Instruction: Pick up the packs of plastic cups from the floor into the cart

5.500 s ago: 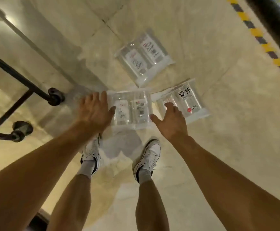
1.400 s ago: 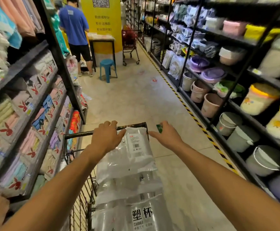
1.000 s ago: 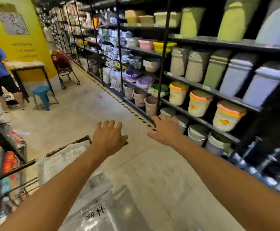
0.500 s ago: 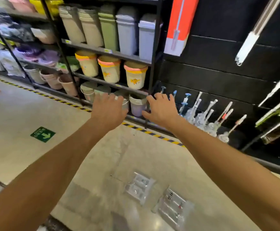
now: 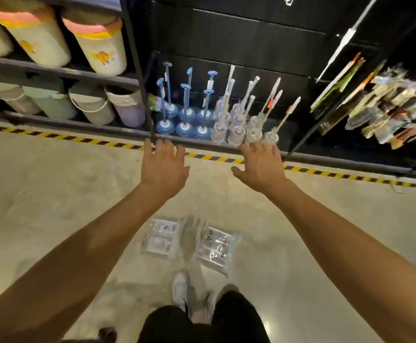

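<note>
Cart out of view; pack (image 5: 214, 246) print blurred.

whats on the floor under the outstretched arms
Two packs of plastic cups lie flat there, the left pack and the right pack, apart, just ahead of a white shoe. The cart is out of view.

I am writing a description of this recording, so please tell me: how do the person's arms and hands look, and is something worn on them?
Both arms are bare along all that shows: no sleeves in view. The left hand and the right hand wear no gloves. I see no watch, bracelet or ring, though the picture is somewhat blurred, so a thin ring could escape notice.
</note>
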### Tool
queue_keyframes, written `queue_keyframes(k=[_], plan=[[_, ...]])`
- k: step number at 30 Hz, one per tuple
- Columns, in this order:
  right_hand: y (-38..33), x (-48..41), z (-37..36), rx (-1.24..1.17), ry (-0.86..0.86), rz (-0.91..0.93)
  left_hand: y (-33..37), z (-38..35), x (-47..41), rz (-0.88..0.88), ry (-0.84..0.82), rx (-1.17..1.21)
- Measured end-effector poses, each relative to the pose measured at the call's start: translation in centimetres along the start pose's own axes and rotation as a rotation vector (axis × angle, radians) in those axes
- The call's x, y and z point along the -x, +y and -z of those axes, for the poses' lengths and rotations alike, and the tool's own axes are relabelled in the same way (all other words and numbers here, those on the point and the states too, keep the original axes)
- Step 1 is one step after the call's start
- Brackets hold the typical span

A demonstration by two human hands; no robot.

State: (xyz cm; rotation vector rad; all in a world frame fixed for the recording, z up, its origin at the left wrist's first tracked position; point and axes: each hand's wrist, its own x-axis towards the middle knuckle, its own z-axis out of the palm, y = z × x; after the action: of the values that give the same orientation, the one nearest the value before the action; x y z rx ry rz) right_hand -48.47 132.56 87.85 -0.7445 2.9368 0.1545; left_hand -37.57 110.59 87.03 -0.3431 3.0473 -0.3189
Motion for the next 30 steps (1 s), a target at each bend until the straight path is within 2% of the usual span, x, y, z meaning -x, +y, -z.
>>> queue_keyframes(k=[8, 14, 17, 21, 24, 30], plan=[[2.8, -2.7, -10.3, 0.006, -0.164, 0.026, 4.2, -9.4, -1.6, 0.068, -0.175, 0.053], [3.7, -7.2, -18.9, 0.009, -0.323, 0.236, 8.9, -17.8, -0.6, 0.257, -0.285, 0.186], [4.1, -9.2, -25.2, 0.01, -0.4, 0.372, 12.3, -22.9, 0.2, 0.414, -0.421, 0.237], [4.4, -11.3, -36.5, 0.115, -0.524, 0.538, 18.0, -32.5, 1.4, 0.534, -0.57, 0.275], [4.9, -11.8, -46.7, 0.16, -0.604, 0.591, 23.4, -41.9, 2.7, 0.579, -0.635, 0.346], [6.2, -11.7, -67.8, 0.061, -0.696, 0.48, 35.3, -61.8, 5.8, 0.719, -0.744, 0.507]])
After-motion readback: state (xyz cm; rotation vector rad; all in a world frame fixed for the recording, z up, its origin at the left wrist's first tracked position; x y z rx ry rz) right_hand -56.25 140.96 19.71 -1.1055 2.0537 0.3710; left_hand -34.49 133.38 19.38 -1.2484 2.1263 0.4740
